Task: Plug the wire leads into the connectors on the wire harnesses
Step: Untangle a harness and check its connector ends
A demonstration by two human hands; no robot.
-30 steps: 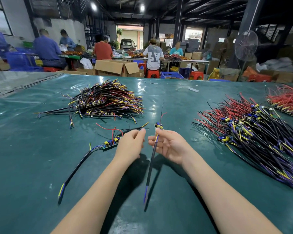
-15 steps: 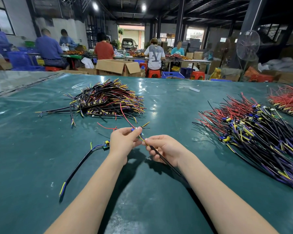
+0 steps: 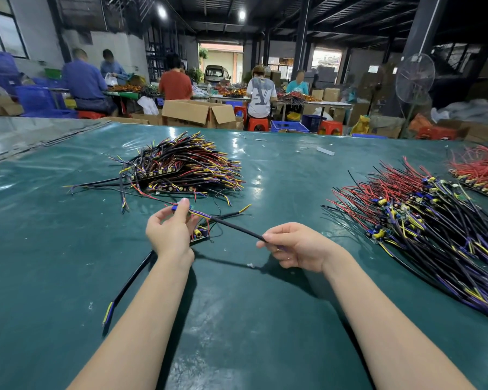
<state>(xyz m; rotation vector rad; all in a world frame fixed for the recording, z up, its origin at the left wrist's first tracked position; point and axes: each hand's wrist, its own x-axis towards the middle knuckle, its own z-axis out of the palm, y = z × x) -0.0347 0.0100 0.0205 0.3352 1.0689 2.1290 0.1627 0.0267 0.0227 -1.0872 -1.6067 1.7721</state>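
My left hand (image 3: 171, 233) pinches the blue connector end (image 3: 175, 208) of a black sheathed wire harness (image 3: 234, 228) above the green table. My right hand (image 3: 296, 246) grips the same black cable further along, so it stretches slanted between both hands. Yellow and purple leads show just past my left fingers. Under my left hand a second harness with a small circuit board (image 3: 200, 235) lies on the table, and its black cable (image 3: 130, 282) trails toward the near left.
A pile of harnesses (image 3: 181, 170) lies at the far left centre. A larger pile of red and black wires (image 3: 423, 220) spreads along the right, with red leads (image 3: 482, 170) behind it. Beyond the table edge (image 3: 265, 133) people sit among cardboard boxes and stools.
The harness went from upright in my right hand to pinched by both hands. My right hand has slid down the cable to the right, pulling it out at a slant.
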